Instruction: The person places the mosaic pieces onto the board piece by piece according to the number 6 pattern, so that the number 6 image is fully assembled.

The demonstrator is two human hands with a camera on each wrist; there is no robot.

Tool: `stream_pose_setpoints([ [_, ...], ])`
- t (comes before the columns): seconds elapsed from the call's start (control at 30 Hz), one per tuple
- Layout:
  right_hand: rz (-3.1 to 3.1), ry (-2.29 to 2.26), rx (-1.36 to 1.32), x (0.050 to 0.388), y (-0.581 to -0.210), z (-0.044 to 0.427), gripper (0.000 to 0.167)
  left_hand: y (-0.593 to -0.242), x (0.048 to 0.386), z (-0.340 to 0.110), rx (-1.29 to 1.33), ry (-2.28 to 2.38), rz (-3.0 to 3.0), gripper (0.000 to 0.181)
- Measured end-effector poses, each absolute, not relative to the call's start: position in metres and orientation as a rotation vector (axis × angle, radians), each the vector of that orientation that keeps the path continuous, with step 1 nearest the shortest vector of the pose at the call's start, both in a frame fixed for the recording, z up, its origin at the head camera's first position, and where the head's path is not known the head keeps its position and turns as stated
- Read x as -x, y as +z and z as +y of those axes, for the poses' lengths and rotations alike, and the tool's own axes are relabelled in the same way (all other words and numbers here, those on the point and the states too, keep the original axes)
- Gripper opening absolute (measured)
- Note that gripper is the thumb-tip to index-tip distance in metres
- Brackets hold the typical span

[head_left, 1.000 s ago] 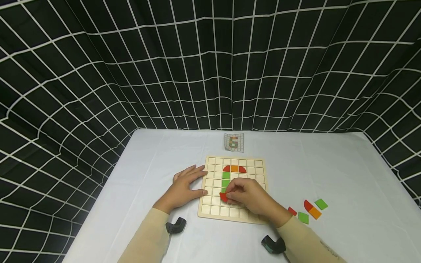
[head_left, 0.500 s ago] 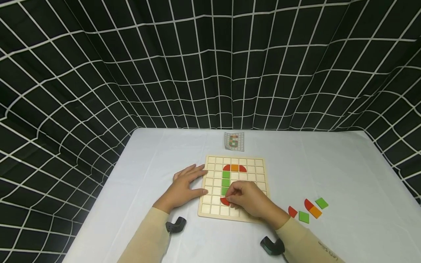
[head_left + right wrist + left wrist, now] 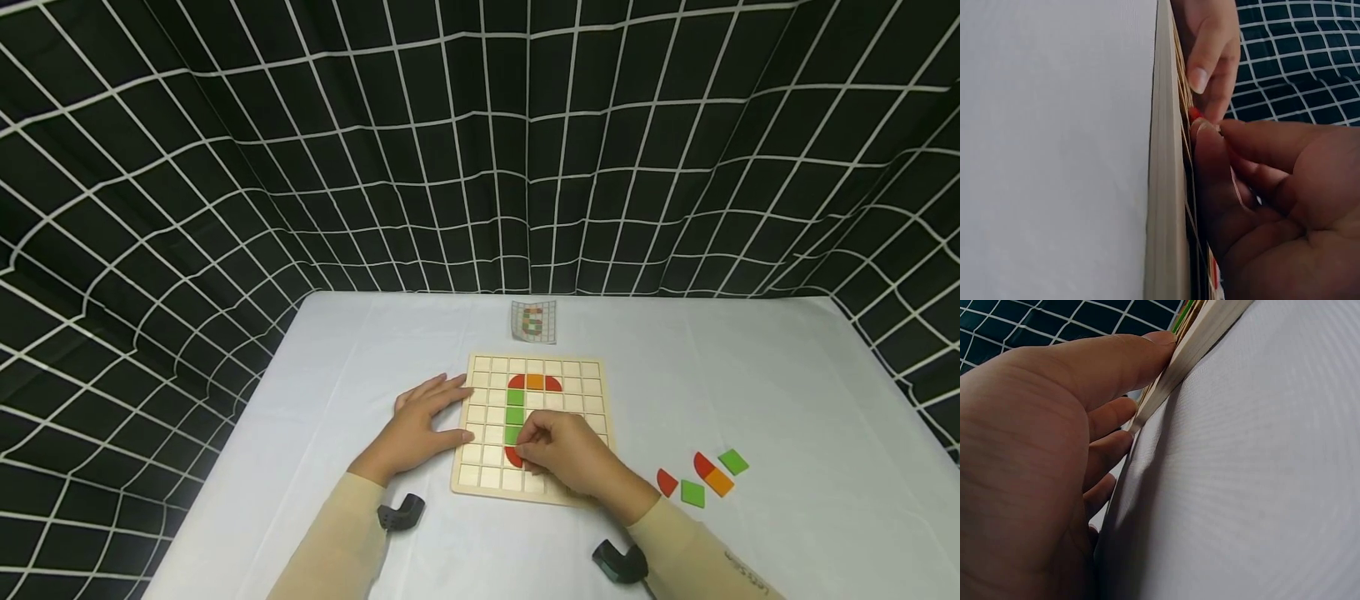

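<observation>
The right hand (image 3: 558, 446) pinches a red piece (image 3: 512, 457) on the board (image 3: 489, 478); the left hand (image 3: 423, 427), spread, touches its left edge.

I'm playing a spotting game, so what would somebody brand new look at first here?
Probably the big black cloth with white grid lines, behind and beside the table. Next, the wooden board in the middle, where the right grip pinches a red piece just below three green squares. Bright loose pieces lie right of the board.
</observation>
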State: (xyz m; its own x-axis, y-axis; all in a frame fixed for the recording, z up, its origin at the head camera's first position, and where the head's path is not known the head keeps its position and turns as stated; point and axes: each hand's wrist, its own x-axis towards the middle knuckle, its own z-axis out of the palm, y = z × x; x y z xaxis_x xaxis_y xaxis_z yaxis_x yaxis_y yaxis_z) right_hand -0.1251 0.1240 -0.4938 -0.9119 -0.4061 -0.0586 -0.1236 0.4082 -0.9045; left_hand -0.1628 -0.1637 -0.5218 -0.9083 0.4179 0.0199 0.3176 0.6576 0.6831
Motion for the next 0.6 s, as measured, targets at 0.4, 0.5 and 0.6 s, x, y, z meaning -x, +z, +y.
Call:
stream_pose_setpoints([
  [0.4,2.36,-1.46,0.542,0.128,-0.49,0.133,0.004,-0.521,0.163,-0.163,-0.617,1.08,2.734,0.071],
  [0.5,2.334,-1.48,0.553,0.128,-0.489,0.135,0.005,-0.52,0.162,-0.163,-0.617,1.076,2.738,0.071],
  [0.6,2.338,-1.483,0.575,0.128,-0.488,0.136,0.005,-0.52,0.162,-0.162,-0.621,1.077,2.738,0.071],
])
